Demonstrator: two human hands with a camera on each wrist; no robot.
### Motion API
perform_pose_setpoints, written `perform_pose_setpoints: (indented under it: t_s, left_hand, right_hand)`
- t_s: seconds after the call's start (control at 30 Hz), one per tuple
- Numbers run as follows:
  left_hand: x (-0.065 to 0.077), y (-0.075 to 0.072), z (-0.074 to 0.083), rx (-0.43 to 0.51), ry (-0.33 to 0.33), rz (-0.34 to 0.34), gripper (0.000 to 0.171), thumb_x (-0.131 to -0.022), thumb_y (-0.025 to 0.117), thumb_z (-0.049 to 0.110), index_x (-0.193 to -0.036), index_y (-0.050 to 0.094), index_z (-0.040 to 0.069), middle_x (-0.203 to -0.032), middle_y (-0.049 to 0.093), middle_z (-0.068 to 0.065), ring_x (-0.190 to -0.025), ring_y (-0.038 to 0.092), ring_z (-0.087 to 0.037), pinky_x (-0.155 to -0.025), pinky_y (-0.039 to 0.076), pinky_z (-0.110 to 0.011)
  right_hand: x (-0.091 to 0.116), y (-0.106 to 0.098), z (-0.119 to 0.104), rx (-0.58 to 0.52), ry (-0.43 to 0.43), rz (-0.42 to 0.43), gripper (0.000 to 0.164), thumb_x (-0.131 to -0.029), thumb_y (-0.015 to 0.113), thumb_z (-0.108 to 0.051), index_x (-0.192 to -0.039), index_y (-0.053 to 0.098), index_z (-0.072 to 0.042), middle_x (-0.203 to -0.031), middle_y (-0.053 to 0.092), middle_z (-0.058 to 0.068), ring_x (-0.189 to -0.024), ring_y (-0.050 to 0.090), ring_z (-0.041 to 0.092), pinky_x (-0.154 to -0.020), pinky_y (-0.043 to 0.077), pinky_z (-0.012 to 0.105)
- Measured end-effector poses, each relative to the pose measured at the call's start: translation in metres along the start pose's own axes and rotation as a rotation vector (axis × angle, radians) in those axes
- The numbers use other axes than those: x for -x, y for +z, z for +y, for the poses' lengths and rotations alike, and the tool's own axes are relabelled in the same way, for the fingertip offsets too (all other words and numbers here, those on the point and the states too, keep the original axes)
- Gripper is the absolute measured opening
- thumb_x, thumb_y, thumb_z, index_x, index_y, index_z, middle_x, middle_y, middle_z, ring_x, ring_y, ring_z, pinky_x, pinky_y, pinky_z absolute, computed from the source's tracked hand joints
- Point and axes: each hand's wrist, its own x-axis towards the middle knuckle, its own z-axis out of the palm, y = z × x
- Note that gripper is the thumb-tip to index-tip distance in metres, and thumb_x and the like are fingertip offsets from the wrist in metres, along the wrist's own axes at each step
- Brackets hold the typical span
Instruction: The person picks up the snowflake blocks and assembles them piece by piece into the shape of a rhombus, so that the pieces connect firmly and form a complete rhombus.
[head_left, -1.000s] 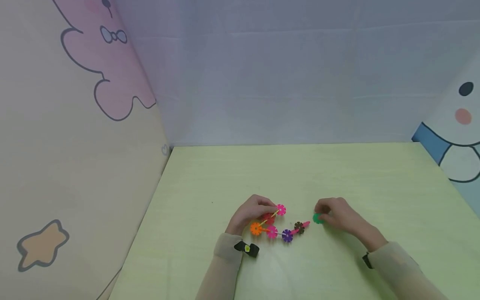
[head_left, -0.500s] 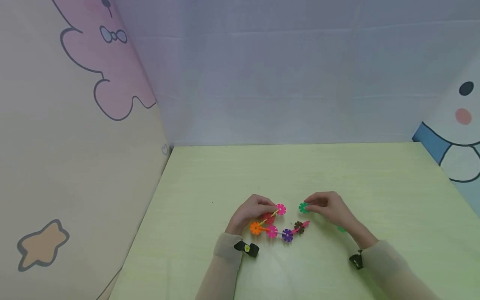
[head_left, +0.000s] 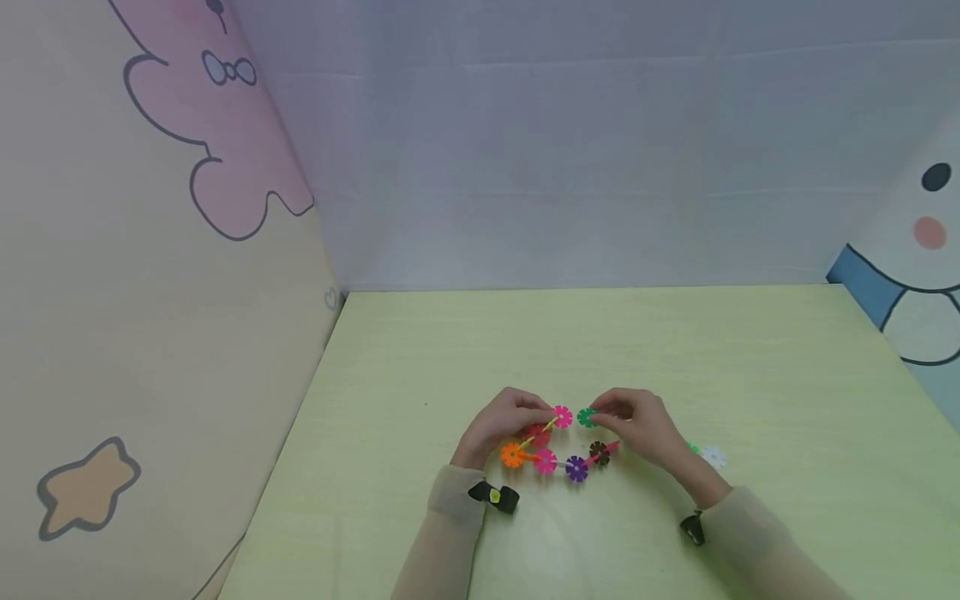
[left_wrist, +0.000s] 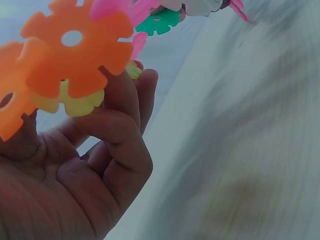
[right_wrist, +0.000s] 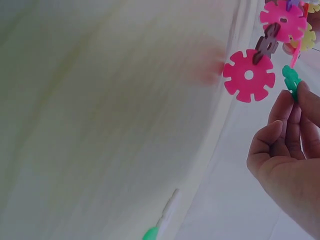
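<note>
A chain of plastic snowflake discs, linked through their slots, curves between the hands in the head view. It includes an orange disc (head_left: pixel 512 455), a purple disc (head_left: pixel 577 476) and a brown disc (head_left: pixel 599 453). My left hand (head_left: pixel 501 423) pinches its upper end near a pink disc (head_left: pixel 562 422); fingers hide part of it. In the left wrist view a large orange disc (left_wrist: pixel 50 65) overlaps a yellow disc (left_wrist: pixel 80 104) in front of the palm. My right hand (head_left: pixel 637 421) pinches a green snowflake disc (right_wrist: pixel 291 80) between thumb and fingers, a small gap from that pink disc.
Beyond the right forearm, a loose white disc (head_left: pixel 714 456) and a light green disc (head_left: pixel 693 447) lie on the pale yellow-green table (head_left: pixel 420 358). A fabric wall (head_left: pixel 585 167) rises behind the table, with a printed wall (head_left: pixel 165 333) at left.
My right hand has lifted the green disc and carried it left, close to the pink disc. Loose white and green discs have come into view behind that forearm. The left hand stays in place.
</note>
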Motion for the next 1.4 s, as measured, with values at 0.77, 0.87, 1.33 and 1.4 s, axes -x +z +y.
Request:
perform_pose_setpoints:
  t_s: [0.77,0.87,1.33,1.4]
  left_hand:
    - [0.000,0.001,0.002,0.016,-0.013,0.019,0.013,-0.088,0.070,0.018,-0.088,0.075,0.007,-0.065,0.061,-0.003,-0.049,0.044,-0.012,-0.048,0.039,-0.022]
    - [-0.001,0.001,0.001,0.022,-0.007,0.014,0.013,-0.088,0.070,0.019,-0.088,0.075,0.006,-0.064,0.060,-0.003,-0.048,0.043,-0.012,-0.048,0.038,-0.022]
    - [0.000,0.002,0.000,0.076,-0.001,0.016,0.015,-0.087,0.071,0.021,-0.086,0.076,0.007,-0.069,0.065,-0.005,-0.051,0.049,-0.012,-0.050,0.043,-0.024]
    - [0.000,0.003,0.000,0.071,0.000,0.024,0.015,-0.087,0.071,0.022,-0.085,0.076,0.008,-0.070,0.066,-0.005,-0.052,0.050,-0.012,-0.050,0.043,-0.025]
  right_hand:
    - [-0.003,0.011,-0.009,0.209,-0.124,0.026,0.011,-0.080,0.078,-0.009,-0.087,0.071,-0.014,-0.082,0.066,-0.012,-0.069,0.058,0.006,-0.062,0.050,0.026]
    - [-0.003,0.012,-0.008,0.231,-0.149,0.032,0.012,-0.079,0.078,-0.009,-0.087,0.071,-0.014,-0.082,0.066,-0.011,-0.069,0.058,0.005,-0.063,0.050,0.026]
    - [-0.003,0.014,-0.008,0.264,-0.236,0.076,0.013,-0.077,0.079,-0.004,-0.085,0.074,-0.013,-0.082,0.068,-0.009,-0.069,0.060,0.006,-0.063,0.051,0.030]
    - [-0.003,0.013,-0.008,0.265,-0.245,0.076,0.012,-0.077,0.079,-0.005,-0.085,0.074,-0.013,-0.082,0.068,-0.008,-0.070,0.060,0.006,-0.063,0.051,0.030]
